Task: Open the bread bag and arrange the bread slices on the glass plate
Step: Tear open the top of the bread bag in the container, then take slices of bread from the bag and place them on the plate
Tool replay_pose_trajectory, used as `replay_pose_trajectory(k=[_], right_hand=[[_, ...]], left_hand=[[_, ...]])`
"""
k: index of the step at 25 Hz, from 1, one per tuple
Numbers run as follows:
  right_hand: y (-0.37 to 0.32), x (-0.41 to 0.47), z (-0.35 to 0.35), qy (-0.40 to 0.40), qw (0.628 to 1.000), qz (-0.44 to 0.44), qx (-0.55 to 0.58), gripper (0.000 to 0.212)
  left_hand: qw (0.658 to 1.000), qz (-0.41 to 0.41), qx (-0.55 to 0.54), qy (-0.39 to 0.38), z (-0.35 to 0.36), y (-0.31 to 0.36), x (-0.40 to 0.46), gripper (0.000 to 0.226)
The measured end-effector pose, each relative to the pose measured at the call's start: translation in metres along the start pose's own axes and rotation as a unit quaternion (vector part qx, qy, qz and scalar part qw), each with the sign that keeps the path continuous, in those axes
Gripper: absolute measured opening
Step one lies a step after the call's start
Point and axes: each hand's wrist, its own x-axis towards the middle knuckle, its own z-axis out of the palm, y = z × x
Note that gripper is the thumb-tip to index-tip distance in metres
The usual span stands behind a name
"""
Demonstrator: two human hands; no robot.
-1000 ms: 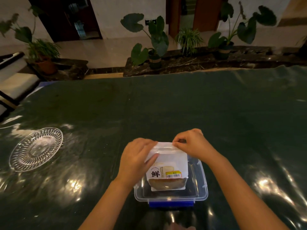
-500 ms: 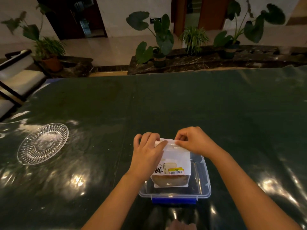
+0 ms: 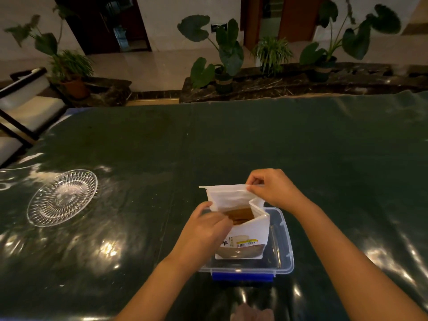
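Observation:
A white bread bag (image 3: 245, 230) with a yellow label stands upright in a clear plastic box (image 3: 283, 249). Its mouth is pulled open, and brown bread slices (image 3: 240, 214) show inside. My right hand (image 3: 271, 188) pinches the far lip of the bag and holds it up and back. My left hand (image 3: 203, 230) grips the near lip at the bag's left side, covering part of the front. The empty cut-glass plate (image 3: 62, 196) lies far to the left on the table.
The table (image 3: 231, 147) is covered with a dark green glossy sheet. The clear box has a blue latch (image 3: 242, 276) at its near edge. A chair (image 3: 25, 105) stands at the far left corner. Potted plants (image 3: 222, 56) line a ledge beyond the table.
The bag's sealed top has come apart. My right hand lifted the far lip away, my left hand drew the near lip towards me, and the bread now shows.

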Motion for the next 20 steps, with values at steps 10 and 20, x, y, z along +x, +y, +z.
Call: replay_pose_trajectory(k=[10, 20], right_hand=[[-0.008, 0.02, -0.003, 0.08, 0.982, -0.077, -0.151, 0.01], [-0.011, -0.033, -0.012, -0.179, 0.899, -0.161, -0.365, 0.077]], left_hand=[[0.99, 0.039, -0.031, -0.13, -0.022, 0.027, -0.028, 0.023], [0.995, 0.007, 0.064, -0.081, -0.029, -0.01, -0.013, 0.023]])
